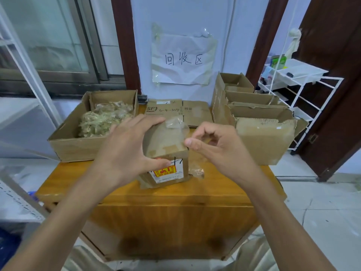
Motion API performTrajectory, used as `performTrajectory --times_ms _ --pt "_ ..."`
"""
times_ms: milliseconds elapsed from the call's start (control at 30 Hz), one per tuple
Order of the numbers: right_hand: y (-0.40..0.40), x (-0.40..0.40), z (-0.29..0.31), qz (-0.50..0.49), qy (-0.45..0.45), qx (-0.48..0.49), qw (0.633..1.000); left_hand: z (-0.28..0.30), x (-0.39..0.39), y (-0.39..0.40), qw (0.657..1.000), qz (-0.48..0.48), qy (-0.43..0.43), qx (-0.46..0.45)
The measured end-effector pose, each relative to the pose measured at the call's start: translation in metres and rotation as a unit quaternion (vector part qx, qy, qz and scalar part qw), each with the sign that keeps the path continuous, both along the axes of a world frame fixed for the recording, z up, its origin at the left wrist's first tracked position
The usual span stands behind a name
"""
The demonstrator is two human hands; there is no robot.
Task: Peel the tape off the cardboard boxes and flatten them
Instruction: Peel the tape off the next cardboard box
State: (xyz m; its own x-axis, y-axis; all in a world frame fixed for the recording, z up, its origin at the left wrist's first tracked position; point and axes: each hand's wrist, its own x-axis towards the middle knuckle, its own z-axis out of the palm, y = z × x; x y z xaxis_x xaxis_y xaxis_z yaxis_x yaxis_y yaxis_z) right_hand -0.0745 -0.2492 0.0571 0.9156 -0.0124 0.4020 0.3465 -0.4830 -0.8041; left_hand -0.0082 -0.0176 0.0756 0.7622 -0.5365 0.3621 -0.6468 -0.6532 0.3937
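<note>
A small cardboard box (pixel 166 141) with a white and red-yellow label stands upright in the middle of the wooden table (pixel 117 184). My left hand (pixel 125 147) grips it from the left, fingers over the top edge and thumb on the front. My right hand (pixel 214 145) pinches a strip of clear tape (pixel 176 124) that lifts off the box's top. A crumpled bit of clear tape (pixel 197 172) lies on the table beside the box's right side.
An open box (pixel 74 145) filled with balled-up used tape sits at the left. Flattened cardboard (pixel 175 110) lies at the back centre. Several open torn boxes (pixel 259 133) stand at the right. A white wire rack (pixel 304 90) is beyond them. A paper sign (pixel 183 59) hangs on the wall.
</note>
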Motion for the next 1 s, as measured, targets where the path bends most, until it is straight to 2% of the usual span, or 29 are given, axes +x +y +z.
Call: performTrajectory --times_ms 100,233,300,433,567,733,867,1000 --pt "-0.006 0.001 0.002 0.045 0.001 0.024 0.999 -0.001 -0.002 0.008 0.999 -0.038 0.003 -0.01" --pt "-0.01 -0.004 0.012 0.05 -0.052 -0.044 0.996 -0.005 -0.006 0.016 0.998 -0.052 -0.004 -0.023" --pt "-0.009 -0.005 0.01 0.046 -0.063 -0.035 0.996 -0.006 -0.01 0.017 0.998 -0.045 -0.014 -0.031" --pt "-0.002 -0.015 -0.005 0.028 -0.045 0.001 0.999 -0.007 -0.02 0.013 0.989 0.005 -0.148 0.015" --pt "0.006 -0.024 -0.006 -0.002 -0.036 -0.049 0.998 -0.011 -0.03 0.01 0.971 0.01 -0.232 0.054" --pt "-0.001 -0.022 0.0 0.049 -0.055 -0.052 0.996 -0.014 -0.034 0.012 0.978 -0.013 -0.202 0.05" --pt "-0.011 -0.025 0.002 0.077 -0.028 -0.039 0.996 -0.016 -0.037 0.015 0.981 -0.034 -0.184 0.044" --pt "-0.008 -0.027 0.0 0.062 -0.025 0.0 0.998 -0.019 -0.04 0.009 0.986 -0.029 -0.16 0.03"
